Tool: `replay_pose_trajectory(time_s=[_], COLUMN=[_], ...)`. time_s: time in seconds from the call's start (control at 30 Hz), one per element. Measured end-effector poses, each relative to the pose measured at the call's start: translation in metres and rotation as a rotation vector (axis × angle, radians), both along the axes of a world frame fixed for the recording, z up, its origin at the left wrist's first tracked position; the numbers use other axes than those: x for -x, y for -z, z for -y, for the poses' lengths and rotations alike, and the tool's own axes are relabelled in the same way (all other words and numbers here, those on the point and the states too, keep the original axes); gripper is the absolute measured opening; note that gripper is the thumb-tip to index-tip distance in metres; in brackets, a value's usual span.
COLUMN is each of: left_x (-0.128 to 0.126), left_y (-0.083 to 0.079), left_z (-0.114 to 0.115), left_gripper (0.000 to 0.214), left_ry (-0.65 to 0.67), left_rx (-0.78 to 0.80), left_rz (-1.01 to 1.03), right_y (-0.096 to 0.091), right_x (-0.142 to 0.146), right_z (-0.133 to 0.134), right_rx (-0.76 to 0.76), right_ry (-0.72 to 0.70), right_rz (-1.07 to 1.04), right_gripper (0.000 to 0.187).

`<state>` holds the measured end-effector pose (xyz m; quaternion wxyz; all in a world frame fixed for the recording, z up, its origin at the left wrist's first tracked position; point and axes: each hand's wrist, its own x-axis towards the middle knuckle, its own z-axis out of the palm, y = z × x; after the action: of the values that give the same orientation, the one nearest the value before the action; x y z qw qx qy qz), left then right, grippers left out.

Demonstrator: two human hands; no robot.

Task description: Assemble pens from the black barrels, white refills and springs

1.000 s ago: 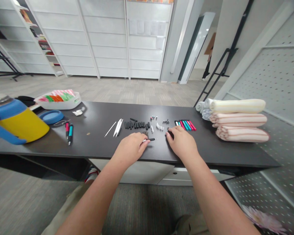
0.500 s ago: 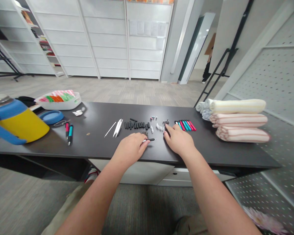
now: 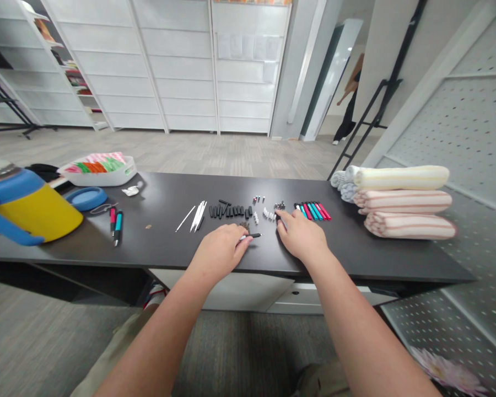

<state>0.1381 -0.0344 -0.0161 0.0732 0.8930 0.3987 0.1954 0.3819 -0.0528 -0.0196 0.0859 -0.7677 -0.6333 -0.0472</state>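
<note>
My left hand (image 3: 221, 251) rests on the dark table (image 3: 165, 242), closed on a thin black-tipped pen insert (image 3: 254, 236) that points right. My right hand (image 3: 300, 234) lies just right of it, its fingertips drawn together at a cluster of small metal parts (image 3: 279, 205); what they pinch is hidden. Beyond the hands lie rows of pen parts: white refills (image 3: 198, 215), black barrel pieces (image 3: 231, 210), small white bits (image 3: 268, 214), and finished teal and pink pens (image 3: 313, 210).
Rolled towels (image 3: 400, 201) are stacked at the right end. A yellow and blue jug (image 3: 28, 207), a blue lid (image 3: 86, 197), two pens (image 3: 116, 222) and a white tray (image 3: 101, 177) sit on the left. A person (image 3: 347, 105) walks past the far doorway.
My right hand has slid forward and left from near the table edge up to the small metal parts. My left hand has stayed put. The person in the doorway has stepped further into view.
</note>
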Motion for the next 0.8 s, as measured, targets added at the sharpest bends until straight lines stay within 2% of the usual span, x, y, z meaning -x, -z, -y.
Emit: replay_pose_trajectory(time_s=[0.17,0.27,0.33,0.4,0.5,0.57,0.7,0.8], left_x=[0.0,0.0,0.0,0.001,0.002,0.002,0.002,-0.001], left_y=[0.001,0.0,0.0,0.001,0.002,0.003,0.004,0.005], left_z=[0.0,-0.001,-0.001,-0.002,-0.003,-0.003,-0.003,-0.001], left_gripper=[0.028,0.028,0.027,0.027,0.028,0.027,0.024,0.03], left_ry=[0.005,0.005,0.009,0.019,0.063,0.119,0.189,0.123], left_rx=[0.002,0.003,0.004,0.003,-0.014,-0.027,-0.056,-0.097], left_rz=[0.003,0.018,0.028,0.035,0.031,0.018,-0.041,-0.088], right_y=[0.001,0.001,-0.001,-0.004,-0.008,-0.009,-0.008,-0.006], right_x=[0.001,0.0,0.001,0.004,0.014,0.022,0.033,0.033], right_z=[0.001,0.005,0.01,0.017,0.027,0.031,0.03,0.026], right_rx=[-0.022,-0.14,-0.232,-0.263,-0.188,-0.122,-0.067,-0.061], right_ry=[0.012,-0.024,-0.098,-0.234,-0.453,-0.544,-0.607,-0.573], right_rz=[-0.007,-0.077,-0.154,-0.242,-0.358,-0.402,-0.443,-0.47], right_gripper=[0.048,0.04,0.038,0.041,0.036,0.034,0.027,0.026])
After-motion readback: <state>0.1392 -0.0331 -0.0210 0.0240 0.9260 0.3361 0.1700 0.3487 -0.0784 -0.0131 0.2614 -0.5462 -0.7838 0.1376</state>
